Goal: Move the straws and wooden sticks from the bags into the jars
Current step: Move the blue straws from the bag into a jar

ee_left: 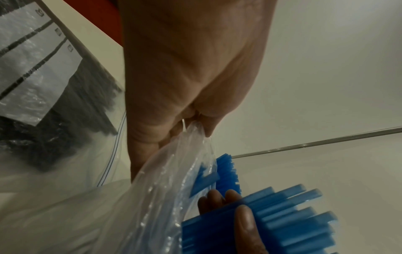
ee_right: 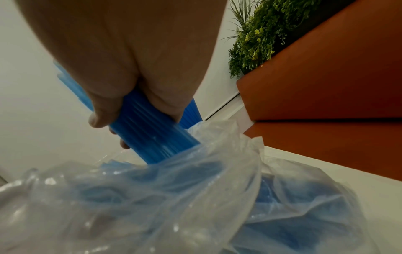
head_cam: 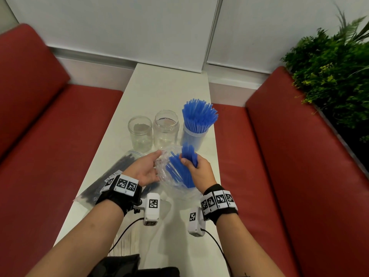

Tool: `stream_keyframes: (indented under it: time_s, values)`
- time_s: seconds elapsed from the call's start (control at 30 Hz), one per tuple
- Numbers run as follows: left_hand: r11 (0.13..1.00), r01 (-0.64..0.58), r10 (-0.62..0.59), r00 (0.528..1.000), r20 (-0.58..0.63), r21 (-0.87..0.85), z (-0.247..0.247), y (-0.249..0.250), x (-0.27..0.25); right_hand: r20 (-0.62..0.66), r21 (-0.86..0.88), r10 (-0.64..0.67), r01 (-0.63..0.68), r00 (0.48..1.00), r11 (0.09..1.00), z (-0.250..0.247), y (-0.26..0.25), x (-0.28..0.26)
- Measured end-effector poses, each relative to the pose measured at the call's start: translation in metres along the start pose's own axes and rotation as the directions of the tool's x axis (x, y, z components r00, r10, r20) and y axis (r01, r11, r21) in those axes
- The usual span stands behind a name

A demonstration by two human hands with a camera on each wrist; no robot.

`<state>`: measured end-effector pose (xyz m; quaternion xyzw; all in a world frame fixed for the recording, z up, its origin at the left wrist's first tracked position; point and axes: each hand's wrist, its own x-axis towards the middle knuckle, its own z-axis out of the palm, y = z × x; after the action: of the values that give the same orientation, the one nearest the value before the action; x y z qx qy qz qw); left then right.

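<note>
My right hand (head_cam: 192, 162) grips a bundle of blue straws (head_cam: 188, 154), half drawn out of a clear plastic bag (head_cam: 173, 182). My left hand (head_cam: 146, 168) pinches the bag's rim (ee_left: 195, 130) and holds it open. More blue straws (head_cam: 178, 172) lie inside the bag. Behind stand two clear jars, one (head_cam: 140, 133) on the left and one (head_cam: 165, 128) in the middle, with no straws in them. A third jar (head_cam: 193, 136) on the right is packed with blue straws (head_cam: 199, 114). A zip bag of black straws (head_cam: 111, 176) lies under my left wrist.
The narrow white table (head_cam: 167, 90) runs away from me between two red benches (head_cam: 50, 136) (head_cam: 279, 156). Green plants (head_cam: 335, 76) rise at the far right. Pale sticks (head_cam: 127, 242) in clear wrapping lie at the near edge between my forearms.
</note>
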<state>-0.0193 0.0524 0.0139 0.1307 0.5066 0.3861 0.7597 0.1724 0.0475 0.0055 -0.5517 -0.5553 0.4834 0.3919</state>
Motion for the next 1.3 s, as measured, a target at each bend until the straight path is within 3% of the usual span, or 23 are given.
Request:
stream_keyframes:
  time_s: [0.27, 0.47, 0.63, 0.77, 0.87, 1.03, 1.13, 1.3]
  values:
    - [1.000, 0.012, -0.012, 1.000, 0.010, -0.012, -0.001, 0.002, 0.001, 0.013, 0.020, 0.008, -0.009, 1.000, 1.000, -0.004, -0.004, -0.004]
    - [1.000, 0.018, -0.017, 1.000, 0.016, -0.018, -0.003, 0.001, 0.003, -0.013, 0.022, -0.117, 0.118, 0.993, 0.993, -0.015, -0.034, 0.005]
    - [0.999, 0.032, -0.032, 0.999, 0.023, -0.005, -0.004, 0.002, 0.004, -0.020, 0.071, -0.236, 0.237, 0.971, 0.969, -0.038, -0.097, 0.033]
    - [1.000, 0.029, -0.029, 0.999, 0.043, 0.005, -0.003, 0.003, 0.006, -0.072, 0.118, -0.373, 0.379, 0.925, 0.918, -0.064, -0.167, 0.064]
    - [1.000, 0.020, -0.020, 0.999, 0.051, -0.012, -0.004, 0.003, 0.009, -0.237, 0.247, -0.461, 0.512, 0.855, 0.823, -0.081, -0.209, 0.094]
    - [1.000, 0.023, -0.022, 0.998, 0.051, -0.021, -0.006, 0.005, 0.018, -0.418, 0.249, -0.482, 0.607, 0.770, 0.755, -0.085, -0.231, 0.136]
    - [0.999, 0.035, -0.034, 0.998, 0.059, -0.019, -0.007, 0.006, 0.024, -0.404, 0.195, -0.487, 0.593, 0.774, 0.781, -0.077, -0.222, 0.153]
    - [0.999, 0.046, -0.047, 0.996, 0.077, 0.014, -0.010, 0.011, 0.030, -0.290, 0.115, -0.482, 0.530, 0.827, 0.840, -0.070, -0.196, 0.174]
